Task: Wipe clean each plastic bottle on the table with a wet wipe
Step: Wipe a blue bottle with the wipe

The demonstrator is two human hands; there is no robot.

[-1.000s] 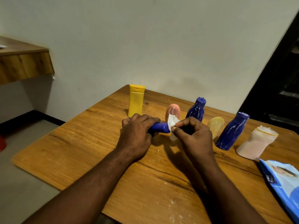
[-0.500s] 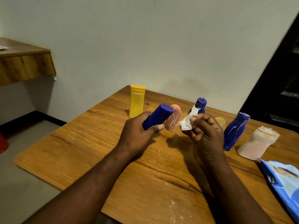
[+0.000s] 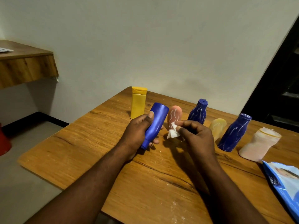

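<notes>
Gripping a blue bottle [image 3: 155, 125] above the middle of the desk [image 3: 97, 143], the left hand [image 3: 137, 133] curls round it, cap end down, base tilted up. Right hand [image 3: 197, 136] pinches a crumpled wet wipe [image 3: 173, 135] just beside the bottle, apart from it. Other bottles [image 3: 198, 113] line the far edge.

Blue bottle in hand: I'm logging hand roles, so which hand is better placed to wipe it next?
Likely the right: the right hand pinches the wet wipe just beside the blue bottle, while the left hand grips that bottle, tilted, narrow end down.
</notes>
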